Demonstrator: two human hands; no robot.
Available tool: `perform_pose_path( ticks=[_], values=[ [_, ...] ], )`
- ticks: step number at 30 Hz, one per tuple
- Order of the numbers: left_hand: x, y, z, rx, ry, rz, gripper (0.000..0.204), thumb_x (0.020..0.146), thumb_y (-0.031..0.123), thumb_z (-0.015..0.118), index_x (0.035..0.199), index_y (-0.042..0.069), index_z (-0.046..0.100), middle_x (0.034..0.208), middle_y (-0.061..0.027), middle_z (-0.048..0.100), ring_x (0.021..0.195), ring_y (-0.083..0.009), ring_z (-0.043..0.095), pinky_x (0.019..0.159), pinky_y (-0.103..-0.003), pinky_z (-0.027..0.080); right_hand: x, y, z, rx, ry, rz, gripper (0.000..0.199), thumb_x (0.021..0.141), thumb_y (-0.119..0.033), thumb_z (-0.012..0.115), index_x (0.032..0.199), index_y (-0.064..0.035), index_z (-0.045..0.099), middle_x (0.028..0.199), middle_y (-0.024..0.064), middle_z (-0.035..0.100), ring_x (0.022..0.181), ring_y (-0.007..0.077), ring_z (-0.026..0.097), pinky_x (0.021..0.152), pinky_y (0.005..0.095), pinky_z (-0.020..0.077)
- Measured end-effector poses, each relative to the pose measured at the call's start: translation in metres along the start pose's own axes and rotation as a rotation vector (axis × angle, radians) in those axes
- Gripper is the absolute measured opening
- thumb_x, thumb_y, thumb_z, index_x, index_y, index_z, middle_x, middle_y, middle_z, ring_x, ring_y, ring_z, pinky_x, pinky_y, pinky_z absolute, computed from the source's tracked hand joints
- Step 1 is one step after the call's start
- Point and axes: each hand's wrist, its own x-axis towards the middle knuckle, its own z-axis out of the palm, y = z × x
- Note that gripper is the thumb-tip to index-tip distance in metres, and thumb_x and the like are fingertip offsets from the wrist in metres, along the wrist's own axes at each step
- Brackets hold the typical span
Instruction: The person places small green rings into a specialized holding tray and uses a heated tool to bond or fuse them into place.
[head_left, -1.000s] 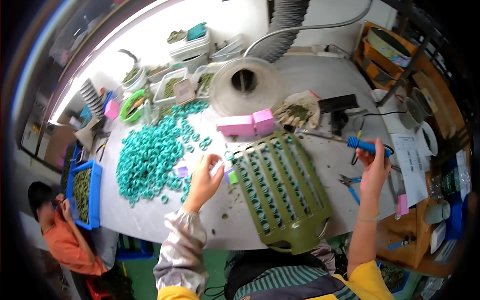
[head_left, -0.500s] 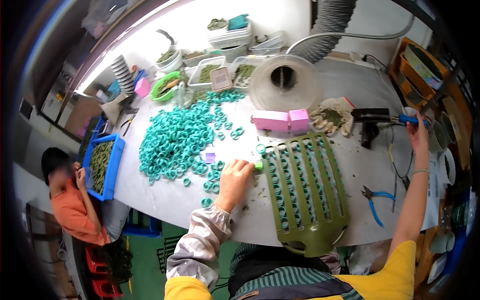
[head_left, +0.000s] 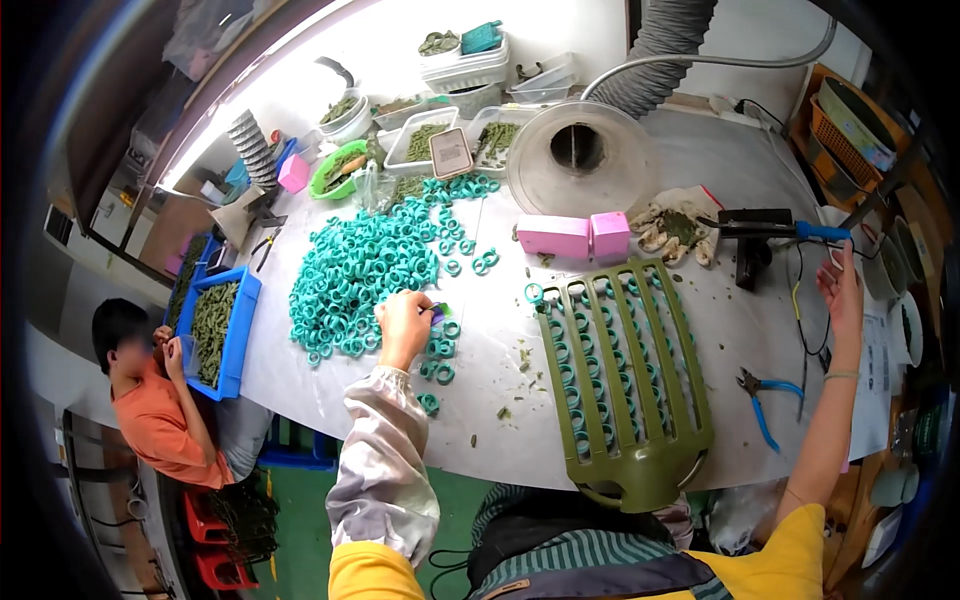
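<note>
My left hand [head_left: 404,326] is curled at the right edge of a heap of small teal rings [head_left: 345,275]. Its fingertips are by a small purple piece [head_left: 441,314]; whatever they hold is hidden. My right hand [head_left: 842,290] has its fingers stretched out, just below the blue handle [head_left: 824,232] of a tool lying in a black stand [head_left: 752,250]. Between my arms lies an olive-green slotted rack [head_left: 640,470] with rows of teal rings in its slots. One teal ring [head_left: 534,293] sits at its far left corner.
Two pink blocks [head_left: 555,237] and a soiled glove [head_left: 680,226] lie beyond the rack. Blue-handled pliers [head_left: 763,408] are to its right. Behind stands a clear round hood [head_left: 530,180] on a hose. At left, a person in orange [head_left: 165,430] sits by a blue crate [head_left: 232,370].
My left hand has moved left from beside the rack to the ring heap; the green piece at its fingertips no longer shows. My right hand has come off the blue handle, fingers opening.
</note>
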Motion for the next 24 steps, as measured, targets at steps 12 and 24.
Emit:
perform_pose_path(
  ticks=[12,24],
  values=[
    [-0.101,0.171,-0.061,-0.923,-0.370,0.339,0.025,0.082,-0.016,0.060,0.101,-0.001,0.062,0.095,-0.0057,0.062,0.080,-0.0097,0.062,0.067,-0.023,0.051,-0.245,0.026,0.053,0.121,-0.753,-0.120,0.023,0.096,-0.013,0.062,0.117,-0.0023,0.064,0.104,0.0094,0.069,0.079,0.0125,0.068,0.072,0.0255,0.0571],
    [-0.234,0.342,-0.011,-0.923,-0.840,0.741,0.034,0.079,-0.008,0.067,0.112,-0.001,0.060,0.105,-0.0158,0.064,0.085,-0.0284,0.067,0.075,-0.033,0.056,-0.361,0.054,-0.077,-0.209,-0.402,-0.147,0.014,0.087,-0.003,0.068,0.101,-0.0015,0.070,0.095,0.0088,0.070,0.085,0.0186,0.068,0.073,0.0286,0.0532]
  ],
)
